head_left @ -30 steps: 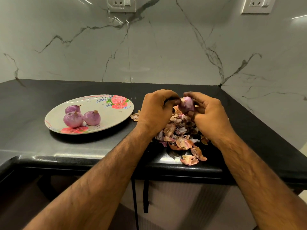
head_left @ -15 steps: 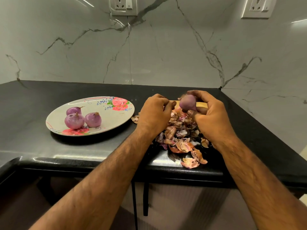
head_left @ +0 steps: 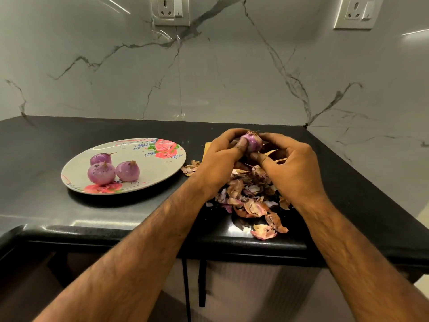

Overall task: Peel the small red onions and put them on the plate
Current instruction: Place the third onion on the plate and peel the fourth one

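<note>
Onion (head_left: 253,142) is pinched from both sides by the curled fingers (head_left: 241,145) of the left hand (head_left: 220,159) and right hand (head_left: 293,169), above the peel pile (head_left: 249,198), likely so skins drop there. Three peeled onions (head_left: 101,173) are set on the plate (head_left: 151,166), apart from the waste on the worktop (head_left: 46,205).

- The counter (head_left: 58,212) lies bare in front and to the left of the plate (head_left: 148,166), and behind it up to the marble wall (head_left: 209,77).
- Three peeled onions (head_left: 101,174) crowd the plate's left half; its right half is bare.
- Between the plate and the left hand (head_left: 218,159), a narrow gap holds a few loose scraps (head_left: 190,168).
- The peel heap (head_left: 248,196) covers the counter beneath both hands and reaches the front edge.
- The left hand and the right hand (head_left: 294,168) grip the held onion (head_left: 253,142) above the heap, blocking the way over it.
</note>
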